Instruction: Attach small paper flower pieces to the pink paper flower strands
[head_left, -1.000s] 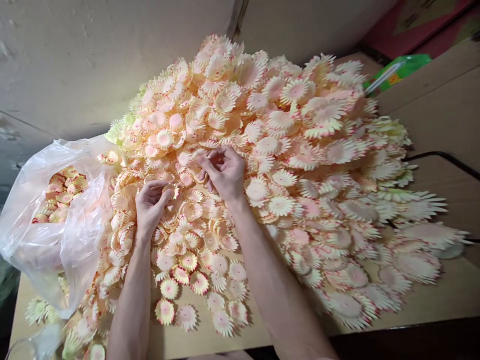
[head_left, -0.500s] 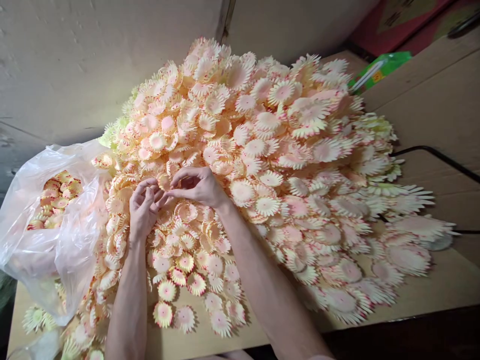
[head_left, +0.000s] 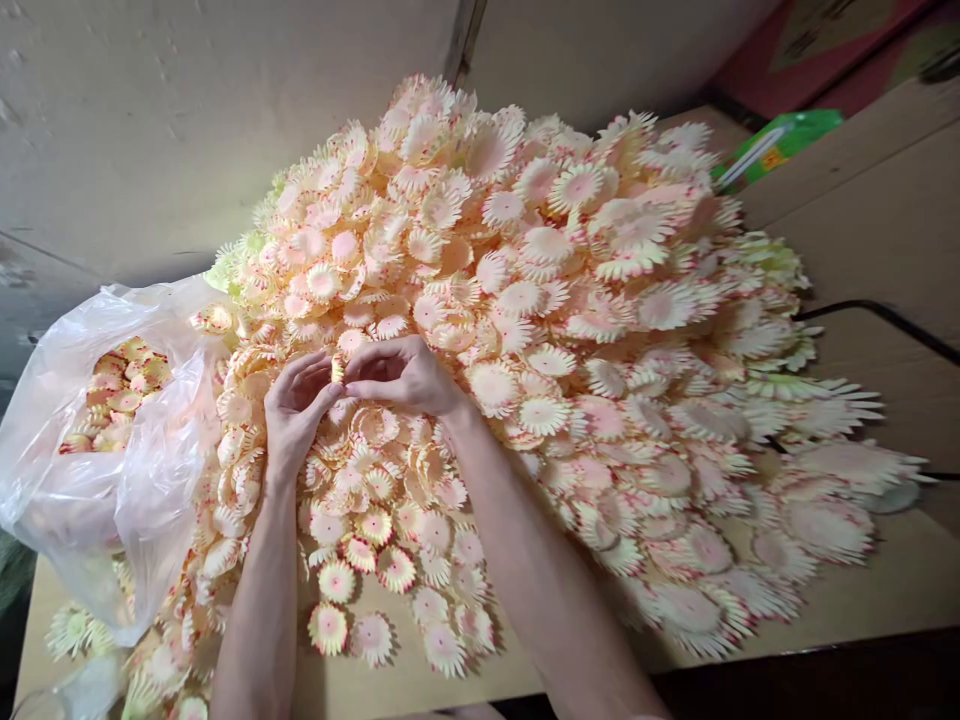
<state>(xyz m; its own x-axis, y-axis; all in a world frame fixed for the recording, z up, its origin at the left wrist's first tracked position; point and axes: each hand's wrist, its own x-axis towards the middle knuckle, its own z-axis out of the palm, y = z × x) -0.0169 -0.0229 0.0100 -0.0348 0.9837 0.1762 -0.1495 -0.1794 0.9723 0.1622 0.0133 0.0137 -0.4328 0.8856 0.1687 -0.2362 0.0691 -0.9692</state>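
Between the fingertips of both hands is a small petal disc (head_left: pixel 337 369), pale yellow with reddish edges, turned nearly edge-on. My left hand (head_left: pixel 297 405) pinches it from the left, thumb and fingers bent. From the right, my right hand (head_left: pixel 405 378) closes its thumb and fingertips on the same disc. Around and below the hands spreads a large heap of petal discs (head_left: pixel 525 300), cream to pink with notched edges. Several single yellow discs (head_left: pixel 328 628) with red tips lie on the table (head_left: pixel 352 690) between my forearms.
On the left stands a clear plastic bag (head_left: pixel 157 490) holding more discs (head_left: pixel 124 385). A cardboard box (head_left: pixel 862 210) borders the right side, with a green packet (head_left: pixel 784 145) behind the heap. A black cable (head_left: pixel 885 315) runs at the right. A wall (head_left: pixel 225 120) rises behind.
The disc between my fingers has turned from a more face-on view to nearly edge-on. My left fingers have straightened around it. The whole view has shifted slightly.
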